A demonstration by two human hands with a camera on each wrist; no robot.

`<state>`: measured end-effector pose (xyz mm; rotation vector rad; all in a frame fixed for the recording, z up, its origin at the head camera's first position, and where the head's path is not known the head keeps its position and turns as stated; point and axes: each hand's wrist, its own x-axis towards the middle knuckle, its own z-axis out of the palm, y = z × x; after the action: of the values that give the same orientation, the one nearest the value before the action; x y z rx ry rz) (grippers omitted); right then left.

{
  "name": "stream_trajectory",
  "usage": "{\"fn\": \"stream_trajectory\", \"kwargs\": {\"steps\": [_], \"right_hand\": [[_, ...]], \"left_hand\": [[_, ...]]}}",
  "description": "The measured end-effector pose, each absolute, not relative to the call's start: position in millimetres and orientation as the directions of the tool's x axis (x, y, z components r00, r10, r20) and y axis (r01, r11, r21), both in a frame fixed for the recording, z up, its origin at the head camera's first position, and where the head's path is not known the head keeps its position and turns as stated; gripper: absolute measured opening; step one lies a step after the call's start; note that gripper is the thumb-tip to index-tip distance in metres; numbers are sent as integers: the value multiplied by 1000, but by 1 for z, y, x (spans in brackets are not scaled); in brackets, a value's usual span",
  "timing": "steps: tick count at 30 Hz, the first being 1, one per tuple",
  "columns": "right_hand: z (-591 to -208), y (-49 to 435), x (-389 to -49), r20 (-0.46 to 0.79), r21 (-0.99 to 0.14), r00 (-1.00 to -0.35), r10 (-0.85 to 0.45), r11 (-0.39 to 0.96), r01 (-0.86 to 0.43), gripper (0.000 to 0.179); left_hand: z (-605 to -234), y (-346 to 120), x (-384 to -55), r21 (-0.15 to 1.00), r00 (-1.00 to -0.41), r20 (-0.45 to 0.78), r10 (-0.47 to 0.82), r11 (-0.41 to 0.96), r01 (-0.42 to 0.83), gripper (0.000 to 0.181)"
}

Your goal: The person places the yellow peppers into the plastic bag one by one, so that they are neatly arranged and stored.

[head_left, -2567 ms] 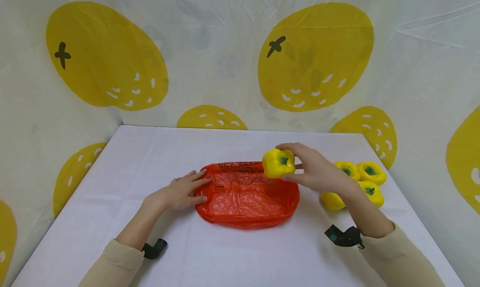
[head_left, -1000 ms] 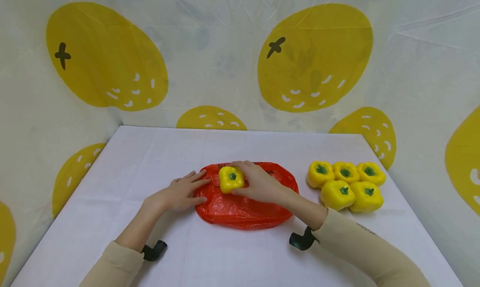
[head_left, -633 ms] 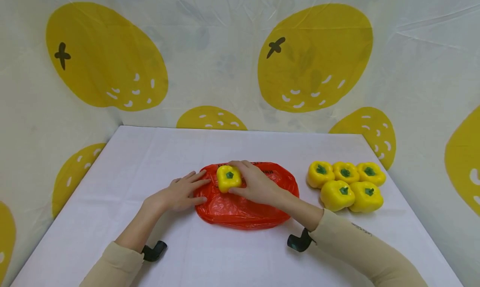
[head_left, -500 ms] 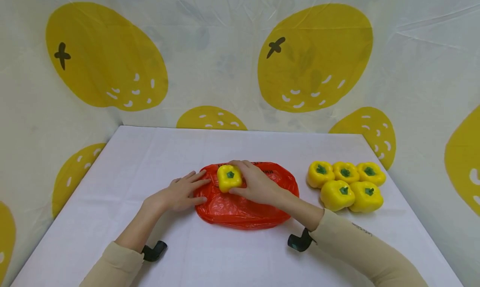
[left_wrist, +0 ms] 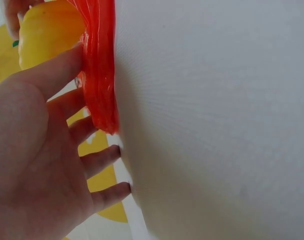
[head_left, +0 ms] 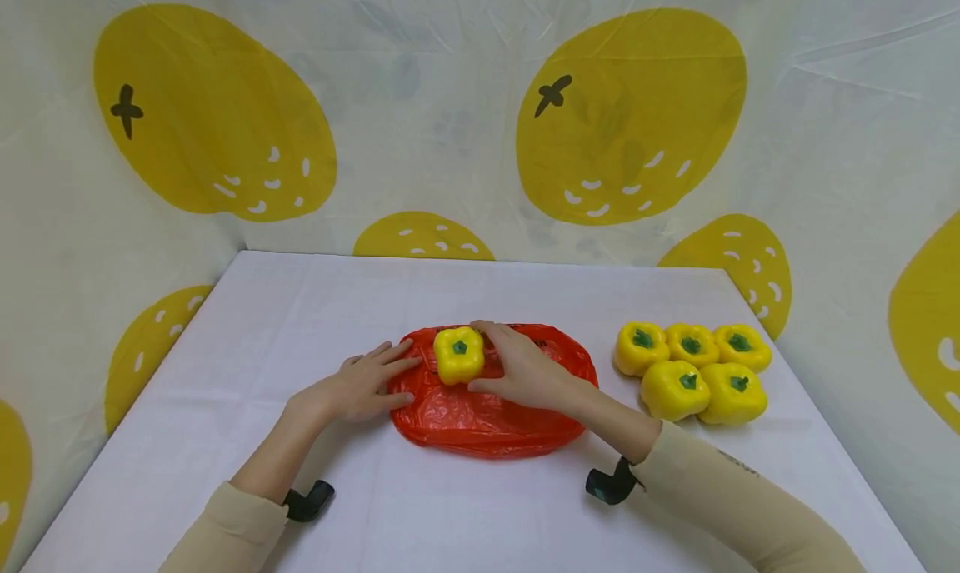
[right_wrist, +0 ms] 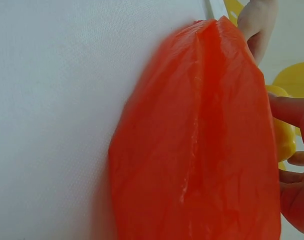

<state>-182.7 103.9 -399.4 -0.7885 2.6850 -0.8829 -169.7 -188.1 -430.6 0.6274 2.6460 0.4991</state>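
A red plastic bag [head_left: 495, 419] with black print is spread in a rounded, flat-topped shape at the table's middle. On its left part sits a yellow bell pepper [head_left: 459, 365], green stem up. My right hand [head_left: 525, 373] lies over the bag at the pepper's right side, thumb and fingers spread apart around that side. The left hand [head_left: 360, 386] rests with straight, spread fingers at the bag's left edge. In the left wrist view its thumb [left_wrist: 57, 70] and fingertips touch the red plastic [left_wrist: 99, 75]. The right wrist view shows the bag's near side [right_wrist: 192, 150], with the pepper [right_wrist: 284, 135] beyond.
Several more yellow bell peppers [head_left: 675, 390] stand grouped in two rows on the right of the white-covered table [head_left: 450, 515]. A curtain with yellow fruit prints [head_left: 427, 98] hangs behind the table and along its sides.
The right hand carried the pepper left from over the bag's right end and set it down on the left part. Its fingers have since loosened and drawn slightly right. The left hand stayed.
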Motion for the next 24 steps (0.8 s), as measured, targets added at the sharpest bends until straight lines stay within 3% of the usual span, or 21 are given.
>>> {"fn": "stream_trajectory", "kwargs": {"steps": [24], "right_hand": [[-397,131,-188,-56,-609,-814,-578,666,-431,78]], "left_hand": [[-431,-188,-170,426,-831,-263,490,832,356,69]]}}
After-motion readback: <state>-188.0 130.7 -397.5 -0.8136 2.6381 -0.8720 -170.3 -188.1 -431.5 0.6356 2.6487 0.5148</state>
